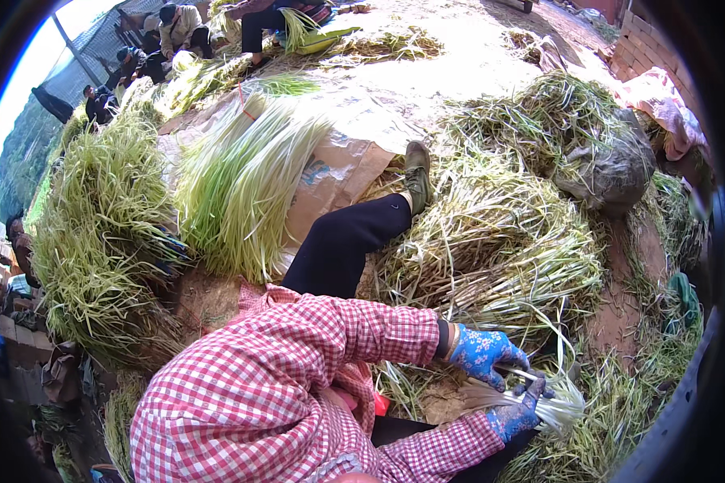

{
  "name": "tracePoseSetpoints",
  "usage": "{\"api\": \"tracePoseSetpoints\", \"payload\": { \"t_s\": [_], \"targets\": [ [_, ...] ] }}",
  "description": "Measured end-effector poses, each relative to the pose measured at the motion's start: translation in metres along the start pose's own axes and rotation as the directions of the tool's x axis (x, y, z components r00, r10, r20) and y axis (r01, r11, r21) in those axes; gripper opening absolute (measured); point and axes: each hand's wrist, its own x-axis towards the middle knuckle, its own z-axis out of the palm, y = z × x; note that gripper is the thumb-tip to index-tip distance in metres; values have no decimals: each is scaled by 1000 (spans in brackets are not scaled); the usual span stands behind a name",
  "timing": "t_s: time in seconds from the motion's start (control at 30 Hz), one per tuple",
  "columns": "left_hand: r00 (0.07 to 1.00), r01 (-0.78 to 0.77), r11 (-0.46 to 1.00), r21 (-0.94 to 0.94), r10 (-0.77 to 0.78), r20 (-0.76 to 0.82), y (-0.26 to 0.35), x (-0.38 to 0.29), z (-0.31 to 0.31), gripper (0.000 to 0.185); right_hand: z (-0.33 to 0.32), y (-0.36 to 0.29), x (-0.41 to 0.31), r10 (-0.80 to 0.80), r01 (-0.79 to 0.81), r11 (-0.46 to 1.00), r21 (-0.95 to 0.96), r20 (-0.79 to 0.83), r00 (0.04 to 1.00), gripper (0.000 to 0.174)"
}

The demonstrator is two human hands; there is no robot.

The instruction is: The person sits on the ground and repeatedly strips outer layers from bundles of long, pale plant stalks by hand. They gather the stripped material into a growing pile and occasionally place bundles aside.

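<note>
My left hand (488, 356), in a blue floral glove, pinches a thin pale stalk (522, 374) between thumb and fingers. Close below it, my right hand (519, 410), gloved alike with dirt-darkened fingertips, grips a bunch of white leafy-vegetable stalks (560, 403). The bunch's white ends fan out to the right of my fingers, and more of it runs left beneath both hands. A few long pale leaves rise above the grip. Just beyond my hands lies a large heap of untidy, yellowing stalks (489, 241). My fingers hide part of the bunch.
Straightened green stalks (248, 181) lie on a printed sheet (332, 169). A tall heap (106, 235) stands at the left. My booted leg (362, 235) stretches between piles. A stuffed grey sack (610, 163) sits at the right, above leafy scraps (604, 422). Several people (178, 30) sit at the far left.
</note>
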Motion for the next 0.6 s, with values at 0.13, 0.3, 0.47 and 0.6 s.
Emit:
{"api": "tracePoseSetpoints", "payload": {
  "t_s": [0.13,0.3,0.47,0.6],
  "targets": [
    [983,177,976,128,-169,-77,-22,-47,-35,46,-38,-2,13,50,-50,999,8,29,998,35],
    [946,237,971,-14,-235,-222,-46,-86,-125,31,-51,-6,14,-19,19,971,237,-3,1000,33],
    [735,278,935,219,-60,-676,-68,-81,-233,22,-46,-35,-6,-104,116,772,625,-56,993,30],
    [611,702,382,601,109,-784,-88,-68,-293,45,-39,-52,-19,-62,215,488,846,-212,975,22]
  ]
}}
